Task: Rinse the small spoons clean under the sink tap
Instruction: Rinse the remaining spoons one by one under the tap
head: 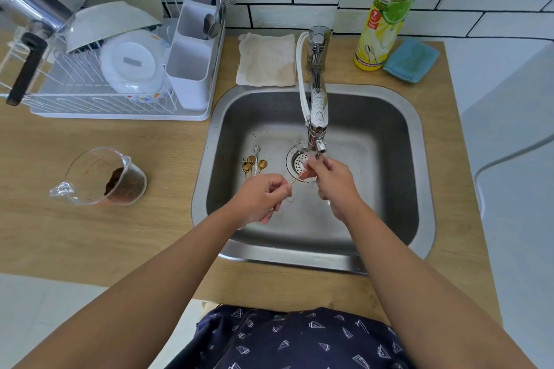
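A thin gold spoon [296,180] is held over the steel sink [395,117], under the tap spout [318,148]. My left hand [262,196] pinches the end of its handle. My right hand [332,181] has its fingers curled round the bowl end, which is hidden by them, right below the running water. Several small spoons [253,162], gold and one silver, lie together on the sink floor left of the drain strainer [298,162].
A glass measuring jug [102,178] with brown residue lies on the wooden counter at left. A white dish rack [105,69] with bowls and a cutlery holder stands behind it. A cloth [266,60], a dish soap bottle [386,9] and a blue sponge [411,60] sit behind the sink.
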`<state>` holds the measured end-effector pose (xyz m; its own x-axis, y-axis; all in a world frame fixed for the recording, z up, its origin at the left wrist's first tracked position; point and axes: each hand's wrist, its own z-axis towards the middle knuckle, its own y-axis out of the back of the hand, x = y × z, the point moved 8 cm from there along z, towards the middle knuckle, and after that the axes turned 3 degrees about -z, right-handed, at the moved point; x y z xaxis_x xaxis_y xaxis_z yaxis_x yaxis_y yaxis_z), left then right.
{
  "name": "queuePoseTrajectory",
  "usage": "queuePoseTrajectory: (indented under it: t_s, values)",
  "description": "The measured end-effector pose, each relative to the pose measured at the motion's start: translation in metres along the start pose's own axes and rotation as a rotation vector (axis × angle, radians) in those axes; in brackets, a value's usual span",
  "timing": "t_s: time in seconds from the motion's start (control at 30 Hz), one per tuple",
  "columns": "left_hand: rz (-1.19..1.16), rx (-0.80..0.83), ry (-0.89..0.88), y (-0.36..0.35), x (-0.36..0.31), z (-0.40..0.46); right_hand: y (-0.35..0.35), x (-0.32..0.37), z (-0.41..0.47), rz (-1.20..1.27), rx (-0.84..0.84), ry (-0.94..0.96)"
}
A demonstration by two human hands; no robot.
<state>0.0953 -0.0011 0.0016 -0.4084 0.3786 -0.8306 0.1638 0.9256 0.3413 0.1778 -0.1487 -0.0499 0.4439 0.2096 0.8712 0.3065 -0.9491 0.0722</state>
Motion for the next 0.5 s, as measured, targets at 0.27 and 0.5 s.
queuePoseTrajectory:
  t_s: [0.27, 0.5]
  values:
    - [-0.201, 0.09, 0.116, -0.007, 0.013, -0.002, -0.009, -0.008, -0.007, 0.104, 0.113, -0.032]
    - [-0.24, 0.046, 0.135, -0.009, 0.016, 0.001, -0.016, -0.018, -0.009, 0.315, 0.142, -0.16]
